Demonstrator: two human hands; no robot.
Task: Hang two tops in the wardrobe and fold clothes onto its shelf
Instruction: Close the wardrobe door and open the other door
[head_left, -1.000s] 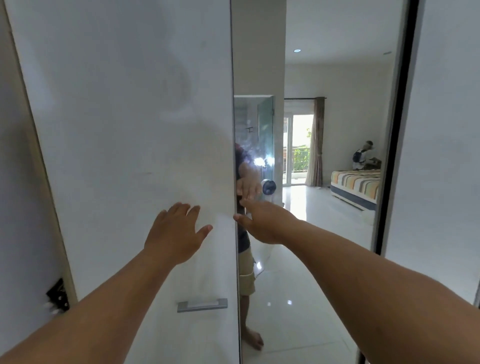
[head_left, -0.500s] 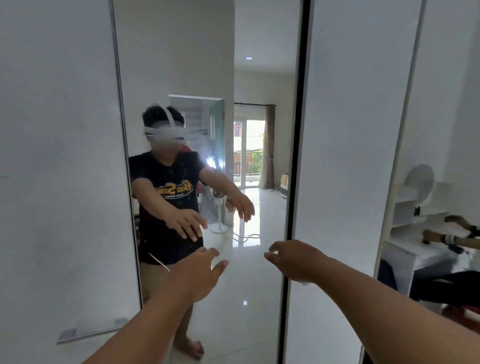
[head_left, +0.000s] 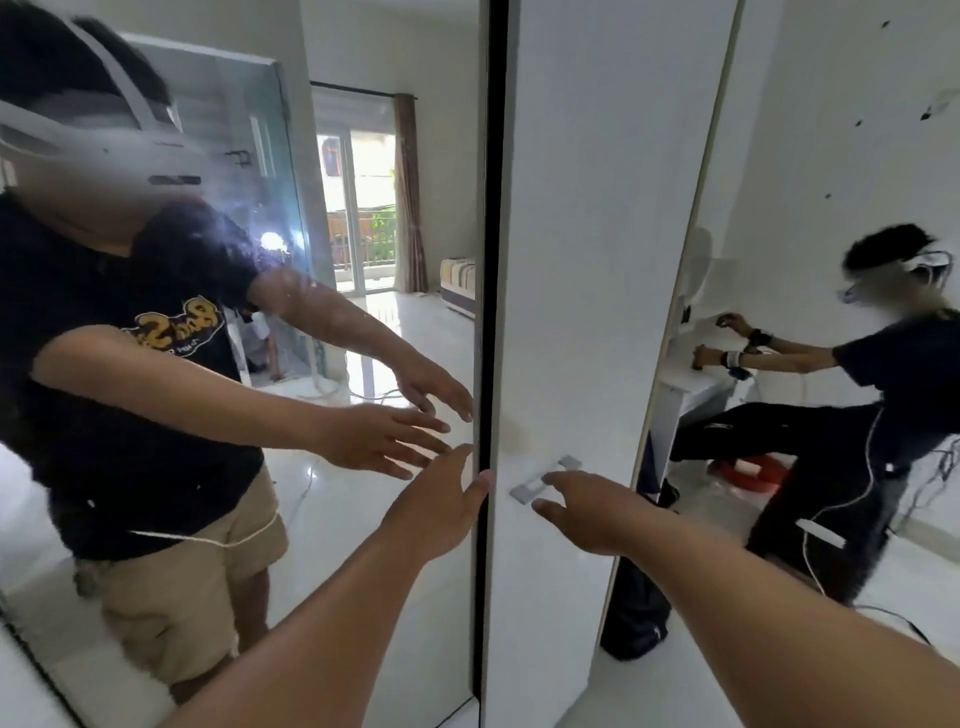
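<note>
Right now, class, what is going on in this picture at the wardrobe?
A person stands facing a wardrobe and reaches out with both bare hands. The left hand, fingers straight, is at the edge of the mirrored door, which reflects the person. The right hand, fingers extended, reaches toward the small metal handle on the white door; a grip is not yet visible. Neither hand holds clothing. Off to the right, a second person sits at a white desk.
</note>
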